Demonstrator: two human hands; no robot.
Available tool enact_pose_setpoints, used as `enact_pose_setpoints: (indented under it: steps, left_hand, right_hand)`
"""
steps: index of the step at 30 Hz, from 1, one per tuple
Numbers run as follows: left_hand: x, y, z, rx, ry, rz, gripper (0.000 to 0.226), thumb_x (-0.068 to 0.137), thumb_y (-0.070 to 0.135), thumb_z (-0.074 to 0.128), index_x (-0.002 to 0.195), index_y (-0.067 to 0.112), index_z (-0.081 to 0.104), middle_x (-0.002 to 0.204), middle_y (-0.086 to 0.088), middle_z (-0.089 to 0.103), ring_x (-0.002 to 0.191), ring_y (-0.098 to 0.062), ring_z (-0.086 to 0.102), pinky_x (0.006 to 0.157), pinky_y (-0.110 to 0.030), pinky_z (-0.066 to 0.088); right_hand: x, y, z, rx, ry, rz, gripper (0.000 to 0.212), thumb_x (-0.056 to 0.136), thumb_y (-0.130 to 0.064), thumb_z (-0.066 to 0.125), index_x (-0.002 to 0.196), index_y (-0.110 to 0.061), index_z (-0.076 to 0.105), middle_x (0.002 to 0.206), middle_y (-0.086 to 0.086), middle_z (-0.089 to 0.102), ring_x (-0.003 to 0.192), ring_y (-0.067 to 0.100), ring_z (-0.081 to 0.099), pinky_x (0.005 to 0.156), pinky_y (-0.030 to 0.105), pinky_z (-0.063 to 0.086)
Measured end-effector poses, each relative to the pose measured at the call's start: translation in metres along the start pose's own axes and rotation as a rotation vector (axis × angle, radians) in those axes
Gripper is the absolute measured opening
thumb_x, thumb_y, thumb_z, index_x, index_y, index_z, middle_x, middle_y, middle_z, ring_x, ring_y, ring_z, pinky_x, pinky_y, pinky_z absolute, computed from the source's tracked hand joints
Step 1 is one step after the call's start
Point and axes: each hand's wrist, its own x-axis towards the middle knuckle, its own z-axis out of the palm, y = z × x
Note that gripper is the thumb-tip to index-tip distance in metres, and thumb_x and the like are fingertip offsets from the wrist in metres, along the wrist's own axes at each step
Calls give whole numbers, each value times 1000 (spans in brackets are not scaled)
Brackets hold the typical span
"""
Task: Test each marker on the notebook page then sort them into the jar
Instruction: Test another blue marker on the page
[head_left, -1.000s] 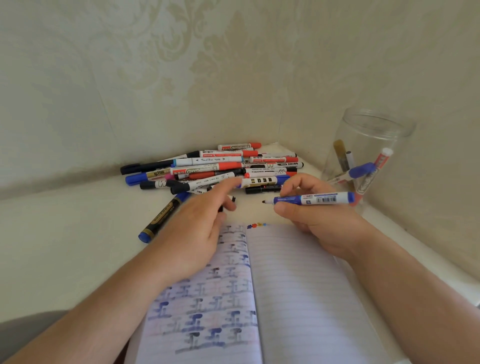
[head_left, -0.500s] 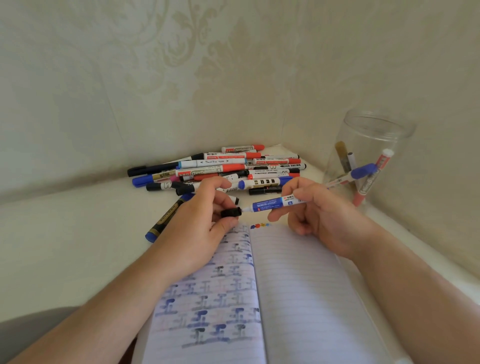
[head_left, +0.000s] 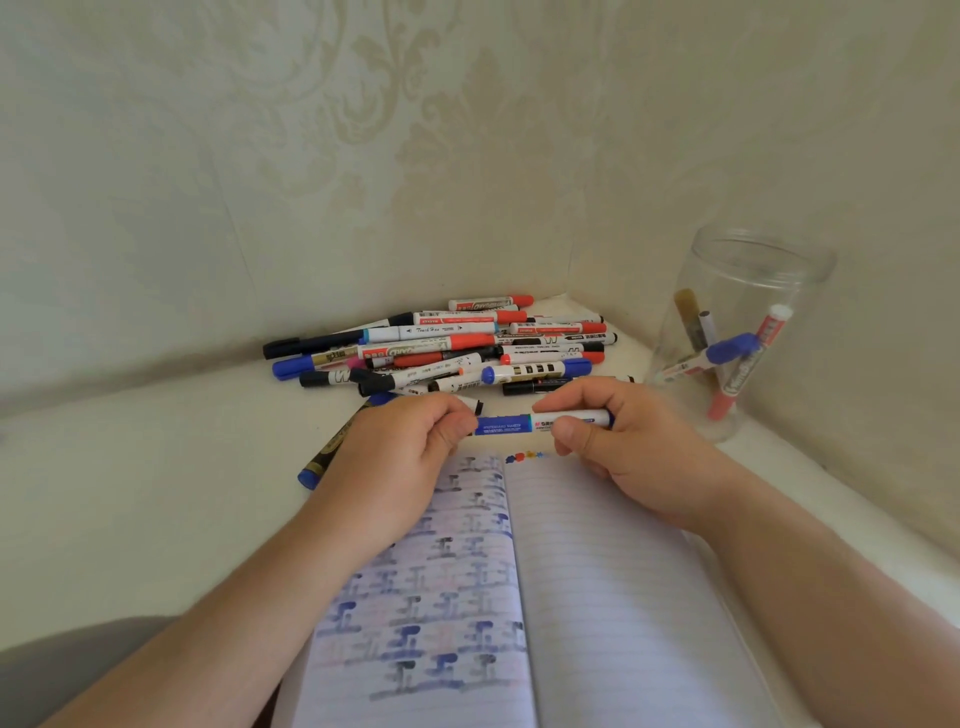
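A: Both hands are on one marker. The right hand (head_left: 631, 447) curls round the white end of the blue marker (head_left: 524, 422), held level just above the top edge of the notebook (head_left: 597, 582). The left hand (head_left: 400, 447) pinches its other end, where a black cap (head_left: 475, 405) peeps out between the fingertips.

B: Is the cap seated?

A: That can't be told; the fingers hide the joint. That is the likely trouble. A cap pressed on askew could pop off in the jar (head_left: 737, 332) and let the tip dry or smear the other markers in there.

B: Anything else?

A: The jar is tall, clear and light-looking, standing at the right edge of the table (head_left: 156, 493) close to the wall. A marker dropped in at a slant, or a knock from the wrist, could tip it. The loose pile of markers (head_left: 447, 348) in the far corner lies close beyond the knuckles, and a careless reach might scatter it.

B: And the room?

A: A pale cream table set into a corner, with cream damask-patterned walls on both sides. The notebook's left page is full of blue, black and pink marks; the right is nearly bare, with a few coloured dots at its top.
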Motion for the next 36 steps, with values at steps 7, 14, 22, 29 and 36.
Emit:
enact_pose_setpoints:
  steps: [7,14,22,29,36]
  left_hand:
    - [2,-1,2,27,-38,-8,17,107,40,41,102,40,57,80,23,57,80,14,54,64,-10,36]
    - [-1,0,0,-24,15,37,17,106,34,47,109,38,64,89,25,60,90,14,54,70,-9,38]
    - [-6,0,-26,131,58,139,29,100,27,64,128,27,69,119,12,66,108,-5,56,93,-26,44]
    - [-46,-129,-164,394,430,-104,19,93,15,73,111,22,76,102,-1,71,94,-25,63,85,-41,47]
    - [-125,-246,-247,718,485,-566,20,94,31,72,112,31,79,107,-7,69,101,-38,58,93,-45,44]
  right_hand:
    - [3,-2,0,-258,-83,-29,15,106,-33,56,104,-46,63,90,-12,69,81,14,62,76,39,52]
    - [5,-2,2,-294,-98,-36,9,106,-33,56,101,-36,63,76,-27,61,69,-4,52,61,16,40]
    - [-2,-6,3,-137,72,25,44,90,-44,75,127,-48,51,76,-4,52,63,8,49,61,26,44]
    - [-5,-10,1,-232,109,7,29,94,-42,69,121,-40,59,67,-4,52,57,6,47,62,25,42]
    - [-3,-6,-8,-122,99,115,102,43,-109,53,120,-44,62,57,-4,49,50,15,43,48,25,36]
